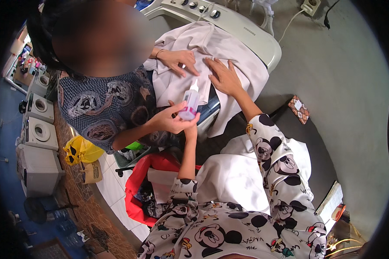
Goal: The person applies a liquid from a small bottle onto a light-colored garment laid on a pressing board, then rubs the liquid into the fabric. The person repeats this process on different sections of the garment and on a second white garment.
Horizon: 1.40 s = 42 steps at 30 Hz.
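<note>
A pale, thin cloth [236, 64] lies draped over a twin-tub washing machine [265, 48], one end hanging down its near side. My right hand [224, 77] rests flat on it, fingers spread. My left hand [190, 130] is mostly hidden behind a co-worker's hand [168, 119] and a bottle, so its grip cannot be made out. That co-worker's hand holds the clear plastic squeeze bottle [190, 102], its white nozzle tip pointing up over the cloth. The co-worker's other hand [180, 61] touches the cloth, facing my right hand.
Below my left forearm stands a red bag [136, 191] with clothes inside. White fabric [233, 178] lies across my lap. A yellow bag [82, 149] and several front-loading machines [40, 131] are at the left. A wall socket [311, 6] holds a plug at upper right.
</note>
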Each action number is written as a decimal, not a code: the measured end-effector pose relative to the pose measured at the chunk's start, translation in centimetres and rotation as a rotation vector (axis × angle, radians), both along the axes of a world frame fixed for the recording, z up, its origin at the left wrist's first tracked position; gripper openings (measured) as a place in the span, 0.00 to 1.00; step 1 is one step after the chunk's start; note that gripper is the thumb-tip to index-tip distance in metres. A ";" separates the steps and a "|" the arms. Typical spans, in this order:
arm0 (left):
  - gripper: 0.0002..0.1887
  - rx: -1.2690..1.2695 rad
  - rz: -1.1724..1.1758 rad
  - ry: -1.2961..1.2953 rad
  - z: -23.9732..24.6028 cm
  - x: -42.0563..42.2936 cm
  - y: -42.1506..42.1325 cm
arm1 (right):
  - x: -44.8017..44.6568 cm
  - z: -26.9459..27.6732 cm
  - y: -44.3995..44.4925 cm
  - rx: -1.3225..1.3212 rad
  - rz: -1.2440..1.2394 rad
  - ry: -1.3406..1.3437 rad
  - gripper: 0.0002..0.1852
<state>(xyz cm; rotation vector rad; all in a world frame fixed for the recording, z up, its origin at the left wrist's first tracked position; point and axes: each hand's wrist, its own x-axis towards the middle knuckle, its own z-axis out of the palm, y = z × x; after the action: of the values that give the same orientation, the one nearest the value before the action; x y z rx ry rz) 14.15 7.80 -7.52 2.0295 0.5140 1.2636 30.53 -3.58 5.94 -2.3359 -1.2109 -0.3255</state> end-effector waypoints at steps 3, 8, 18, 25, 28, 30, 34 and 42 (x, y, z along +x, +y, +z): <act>0.31 -0.229 -0.106 0.036 0.2 -0.5 0.2 | -0.3 0.6 0.2 0.042 -0.017 0.022 0.35; 0.20 -0.322 -0.166 0.033 0.3 -0.8 -0.1 | -0.3 0.7 0.3 0.071 -0.012 0.011 0.38; 0.15 0.022 0.006 -0.037 0.1 -0.4 0.4 | -0.4 0.8 0.4 0.060 -0.019 0.020 0.39; 0.15 0.038 0.050 -0.063 0.8 -0.5 0.0 | -0.7 1.1 0.3 0.073 -0.005 0.016 0.39; 0.16 -0.023 0.029 -0.020 0.9 -0.7 0.0 | -0.7 1.2 0.3 0.079 -0.006 0.007 0.38; 0.16 -0.166 -0.010 -0.065 1.0 -0.7 -0.1 | -0.7 1.1 0.4 0.061 -0.023 0.026 0.38; 0.17 -0.027 0.062 -0.126 1.2 -0.5 -0.4 | -0.8 1.0 0.3 0.099 0.000 0.027 0.38; 0.17 -0.047 0.064 -0.121 1.2 -0.8 -0.1 | -0.4 0.4 0.4 0.098 -0.010 0.030 0.38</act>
<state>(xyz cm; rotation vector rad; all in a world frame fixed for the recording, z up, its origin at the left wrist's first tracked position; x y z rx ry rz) 13.33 7.66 -6.29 1.8973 0.5499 1.3899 30.09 -3.14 6.37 -2.2558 -1.1432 -0.3447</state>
